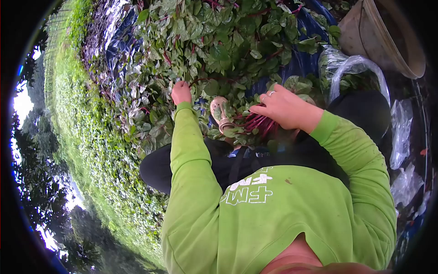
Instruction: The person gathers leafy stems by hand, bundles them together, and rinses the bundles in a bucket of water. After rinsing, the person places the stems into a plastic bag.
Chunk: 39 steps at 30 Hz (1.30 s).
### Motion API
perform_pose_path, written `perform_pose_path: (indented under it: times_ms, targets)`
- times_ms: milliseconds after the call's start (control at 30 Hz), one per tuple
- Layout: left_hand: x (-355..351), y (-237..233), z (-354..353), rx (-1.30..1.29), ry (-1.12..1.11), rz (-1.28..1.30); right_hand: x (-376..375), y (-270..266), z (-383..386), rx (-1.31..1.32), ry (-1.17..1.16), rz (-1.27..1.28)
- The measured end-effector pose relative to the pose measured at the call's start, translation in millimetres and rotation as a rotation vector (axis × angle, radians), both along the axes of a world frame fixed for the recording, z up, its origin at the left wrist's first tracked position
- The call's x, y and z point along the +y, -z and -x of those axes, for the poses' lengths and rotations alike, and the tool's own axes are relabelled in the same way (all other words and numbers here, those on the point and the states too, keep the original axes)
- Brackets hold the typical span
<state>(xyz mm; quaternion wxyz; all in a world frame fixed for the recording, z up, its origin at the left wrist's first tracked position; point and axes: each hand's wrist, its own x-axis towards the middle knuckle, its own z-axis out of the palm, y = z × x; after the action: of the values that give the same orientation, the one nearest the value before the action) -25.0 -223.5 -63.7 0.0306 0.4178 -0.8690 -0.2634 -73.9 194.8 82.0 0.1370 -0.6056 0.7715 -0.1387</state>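
Note:
My right hand (285, 107), with a ring on one finger, is curled over a bunch of purple-red stems (260, 123) in front of my lap. Green leaves hang around that bunch. Out to the left, my left hand (181, 92) is closed at the edge of the leaf pile, its fingertips partly hidden. A thin reddish leafy stem (200, 81) runs right from its fingers. Beyond both hands spreads a large heap of red-stemmed leafy greens (219, 43). Between my hands shows a beige clog (220, 112) on my foot.
Blue plastic sheeting (303, 64) lies under the greens. A dirty beige bucket (365, 34) leans at the upper right. Clear plastic bags (401, 132) lie at the right, near my dark-trousered knee (360, 112). Low green plants (91, 132) grow along the left.

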Motion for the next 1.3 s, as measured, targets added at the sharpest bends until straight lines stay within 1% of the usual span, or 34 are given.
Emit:
perform_pose_path:
  times_ms: [33, 67, 100, 167, 200, 233, 300, 333, 367, 400, 433, 500, 533, 567, 633, 667, 700, 733, 767, 800, 833, 933, 1167, 1200, 1300]
  targets:
    - [7.8, -7.9, 1.0, -0.004, -0.045, 0.023, -0.7, 1.4, -0.1, -0.003, -0.007, 0.001]
    - [-6.6, 12.1, -0.4, 0.029, 0.002, 0.147, -2.0, 2.9, -0.1, -0.005, -0.013, 0.003]
    - [-10.2, 16.9, -3.5, 0.048, -0.033, 0.099, -3.6, 3.1, -0.3, -0.008, -0.019, 0.007]
    - [7.7, -9.2, -0.9, 0.090, -0.101, 0.004, -5.4, 1.1, 0.1, 0.001, -0.021, -0.016]
    - [-3.9, 20.3, -4.6, 0.336, -0.190, -0.024, -5.8, 0.3, -0.1, 0.005, -0.022, -0.029]
    - [-11.4, 8.5, -5.8, 0.311, -0.354, -0.348, -6.1, 0.1, -0.3, 0.006, -0.021, -0.026]
    - [-29.7, -29.6, -6.1, 0.239, -0.668, -1.001, -5.6, 0.1, 0.0, 0.010, -0.017, -0.024]
    - [-37.5, -36.1, -7.5, 0.328, -0.704, -1.211, -5.3, 0.7, 0.4, 0.014, -0.023, -0.021]
    - [-38.4, -43.1, -9.1, 0.481, -0.579, -1.165, -5.3, 1.1, 0.5, 0.017, -0.028, -0.019]
    - [-40.0, -50.3, -8.8, 0.641, -0.628, -1.169, -5.5, 1.7, 0.3, 0.018, -0.032, -0.017]
    - [-29.8, -78.0, -2.3, 0.801, -0.675, -1.168, -6.4, 2.4, 0.5, 0.032, -0.036, -0.002]
    - [0.7, -105.6, 4.0, 0.913, -0.426, -1.068, -8.1, 4.7, -1.7, 0.050, -0.047, 0.022]
    - [44.3, -138.4, 11.6, 0.827, -0.355, -1.019, -9.0, 5.5, -3.3, 0.045, -0.052, 0.027]
    - [61.0, -131.1, 15.0, 0.761, -0.181, -1.114, -10.8, 5.6, -1.5, 0.047, -0.058, 0.035]
    - [103.5, -112.1, 17.2, 0.439, 0.023, -1.235, -11.8, 7.2, -1.5, 0.046, -0.065, 0.042]
    - [125.0, -93.2, 19.1, 0.384, -0.005, -1.337, -11.4, 8.3, -0.5, 0.047, -0.065, 0.039]
    - [150.0, -84.7, 22.7, 0.289, -0.029, -1.295, -10.6, 9.2, 0.2, 0.050, -0.064, 0.035]
    - [171.3, -76.3, 27.4, 0.177, 0.066, -1.117, -9.0, 10.3, 1.2, 0.049, -0.057, 0.024]
    - [174.1, -43.3, 30.0, 0.073, 0.311, -0.810, -6.0, 11.5, 2.6, 0.049, -0.043, 0.010]
    - [178.3, -33.8, 33.1, 0.065, 0.542, -0.433, -1.9, 12.3, 2.7, 0.045, -0.027, -0.005]
    - [183.8, -33.9, 38.3, 0.062, 0.754, -0.044, 2.3, 12.8, 3.7, 0.027, -0.008, -0.010]
    - [190.5, -41.1, 64.0, 0.020, 0.894, 0.250, 12.9, 17.0, 9.3, -0.005, 0.057, -0.004]
    - [201.6, -86.1, 113.6, -0.145, 1.193, 0.676, 26.8, 27.5, 18.6, -0.027, 0.145, -0.001]
    - [202.4, -85.9, 119.8, -0.111, 1.201, 0.750, 29.1, 29.2, 18.8, -0.028, 0.149, 0.006]
    - [211.9, -102.1, 123.2, 0.099, 1.232, 0.736, 28.4, 23.8, 21.7, -0.019, 0.133, -0.015]
